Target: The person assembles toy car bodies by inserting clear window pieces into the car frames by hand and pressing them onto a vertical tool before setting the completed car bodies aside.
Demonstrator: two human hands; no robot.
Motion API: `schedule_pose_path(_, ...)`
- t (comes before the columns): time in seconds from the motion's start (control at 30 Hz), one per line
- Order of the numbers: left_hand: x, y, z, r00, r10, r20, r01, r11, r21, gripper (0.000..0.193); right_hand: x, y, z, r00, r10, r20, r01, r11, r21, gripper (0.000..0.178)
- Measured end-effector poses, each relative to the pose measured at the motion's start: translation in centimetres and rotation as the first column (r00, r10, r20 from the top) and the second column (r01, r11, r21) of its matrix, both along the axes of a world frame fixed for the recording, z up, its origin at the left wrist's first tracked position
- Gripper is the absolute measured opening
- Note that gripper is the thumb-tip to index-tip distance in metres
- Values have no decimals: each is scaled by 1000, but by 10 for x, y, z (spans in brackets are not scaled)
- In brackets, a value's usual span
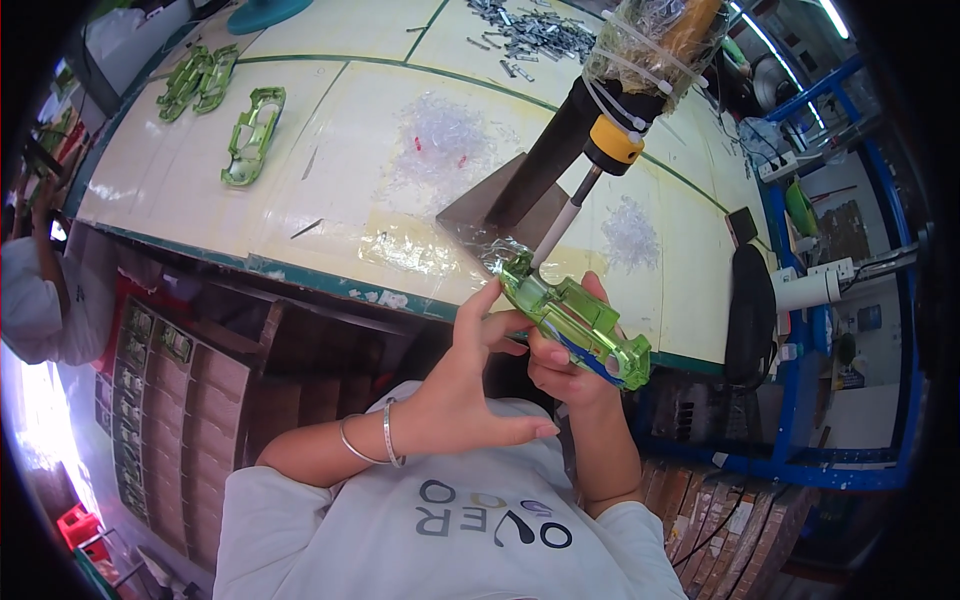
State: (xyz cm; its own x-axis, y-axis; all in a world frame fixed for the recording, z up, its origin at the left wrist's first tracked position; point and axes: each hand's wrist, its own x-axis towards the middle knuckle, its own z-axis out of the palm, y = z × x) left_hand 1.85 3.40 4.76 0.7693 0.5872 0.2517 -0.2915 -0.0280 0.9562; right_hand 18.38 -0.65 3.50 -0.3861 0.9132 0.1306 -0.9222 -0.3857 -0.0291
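Currently, the right hand (575,383) is gripping a glossy green shell (562,308) from below, thumb and fingers closing about its lower side, probably to leave the upper face free. Just above that hand, a pale rod (558,232) is slanting down to the shell's left end; cannot tell whether they are touching. Left hand (452,375): thumb spreading well apart from the fingers, fingertips lying at that same end, likely steadying rather than clamping. Beyond the left hand, clear scraps (447,140) are lying heaped on the table (345,180); farther left, a loose shell (246,155) is resting, presumably set aside for elbow room. Beyond both hands, a dark post (535,170) is standing beside the rod, seemingly supporting it.
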Motion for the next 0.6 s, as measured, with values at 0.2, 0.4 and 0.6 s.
schedule_pose_path(0.2,1,-1,0,1000,1,4,-1,1000,15,112,-1,0,5,1000,-27,10,27,997,-68,58)
schedule_pose_path(0.4,1,-1,1,1000,4,10,-4,1000,24,113,0,0,5,1000,6,4,-6,1000,-29,58)
schedule_pose_path(0.6,0,0,2,1000,-1,7,1,1000,29,113,1,2,3,1000,18,4,-18,999,-33,59)
